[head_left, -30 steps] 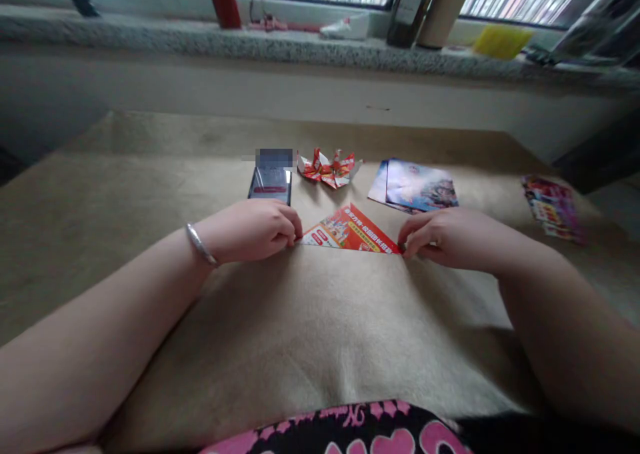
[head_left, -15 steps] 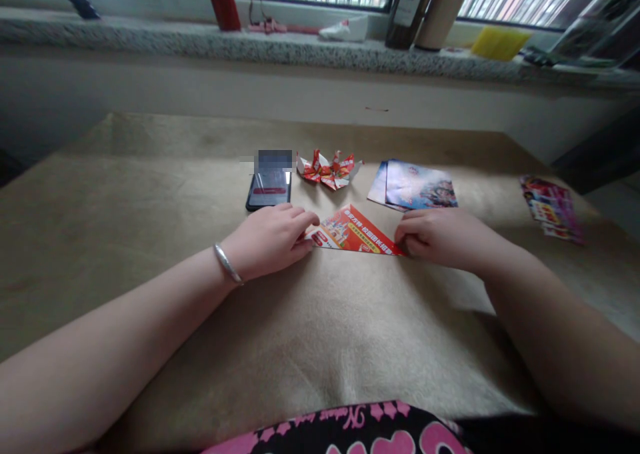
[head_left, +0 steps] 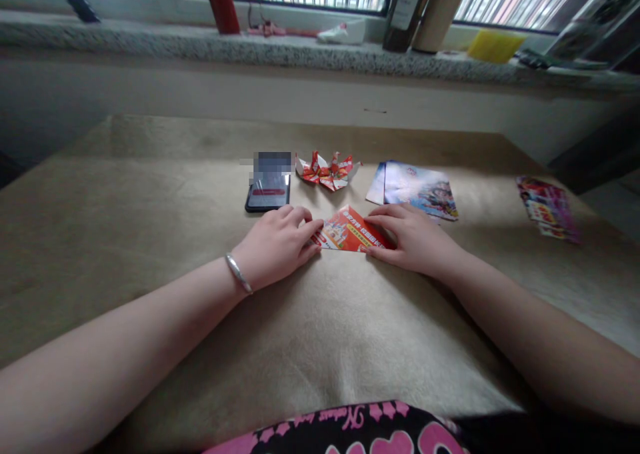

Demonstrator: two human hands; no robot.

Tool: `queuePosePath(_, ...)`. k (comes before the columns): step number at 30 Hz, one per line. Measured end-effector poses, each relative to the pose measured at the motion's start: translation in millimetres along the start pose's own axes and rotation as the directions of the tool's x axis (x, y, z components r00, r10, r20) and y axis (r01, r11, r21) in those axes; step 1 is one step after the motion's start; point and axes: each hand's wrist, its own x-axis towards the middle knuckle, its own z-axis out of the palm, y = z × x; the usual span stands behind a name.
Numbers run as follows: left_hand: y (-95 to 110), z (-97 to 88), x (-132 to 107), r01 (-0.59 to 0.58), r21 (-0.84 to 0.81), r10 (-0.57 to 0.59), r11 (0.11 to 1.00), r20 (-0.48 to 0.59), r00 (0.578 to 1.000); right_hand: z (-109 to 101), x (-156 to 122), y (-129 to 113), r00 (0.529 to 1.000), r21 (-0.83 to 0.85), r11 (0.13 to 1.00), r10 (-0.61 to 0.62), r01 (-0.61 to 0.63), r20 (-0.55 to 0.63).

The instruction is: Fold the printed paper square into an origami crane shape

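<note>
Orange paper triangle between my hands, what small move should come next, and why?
Probably run the right hand along the near edge of the orange paper triangle to sharpen the crease: it lies flat on the table, the left hand pins its left corner, the right hand covers its right end.

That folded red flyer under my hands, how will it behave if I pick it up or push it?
The folded red flyer looks like thin printed paper, so probably light and floppy, though the fold may stiffen it. Lying flat on the table, it would likely slide rather than roll or tip.
</note>
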Motion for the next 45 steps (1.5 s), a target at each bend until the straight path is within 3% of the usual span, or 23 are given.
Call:
queuePosePath(9,-1,8.9,-1,-0.023,-0.181,0.019,0.983,-0.023,1.0,8,0,-1,1.0,0.074,0.997,-0.006,0.004,0.028)
queuePosePath(21,-1,10.6,0,-0.037,-0.303,0.029,0.952,-0.031,0.999,8,1,-4,0.998,0.287,0.956,-0.041,0.054,-0.048)
queuePosePath(29,-6,20.0,1,-0.167,-0.433,0.092,0.886,-0.189,0.978,7,3,-8,0.994,0.402,0.916,0.047,-0.004,-0.096)
queuePosePath(37,-6,19.0,1,-0.262,-0.472,0.095,0.842,-0.348,0.933,7,5,-18,0.955,0.686,0.703,0.294,-0.187,-0.041)
queuePosePath(45,-8,13.4,-1,-0.193,-0.308,0.044,0.931,-0.433,0.9,10,5,-20,0.881,0.789,0.567,0.467,-0.238,-0.069)
